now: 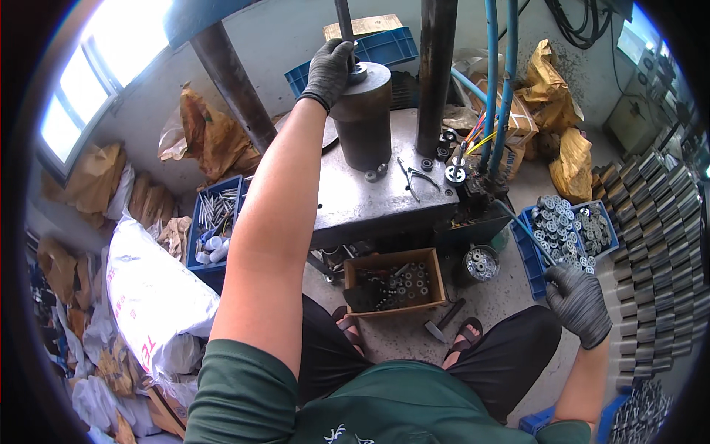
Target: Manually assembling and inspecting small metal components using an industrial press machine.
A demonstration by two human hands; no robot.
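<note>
My left hand (329, 72), in a grey glove, reaches to the top of a thick steel cylinder (364, 126) standing on the metal press table (344, 203). Its fingers are closed round a dark metal part (353, 65), mostly hidden by the glove, directly below a vertical dark rod (344, 18). A small ring lies round the part's foot. My right hand (579, 305), gloved too, is closed at the lower end of a thin blue lever (525, 231) that slants down from the press's right side. Pliers (414, 180) and small bearings (376, 173) lie on the table.
Thick steel columns (436, 74) flank the cylinder. Below stand a cardboard box (392, 307) of metal parts and a hammer (444, 322). A blue crate (536, 251) holds metal discs; stacked metal tubes (658, 251) line the right. At left are a crate of shafts (217, 211) and a white sack (151, 296).
</note>
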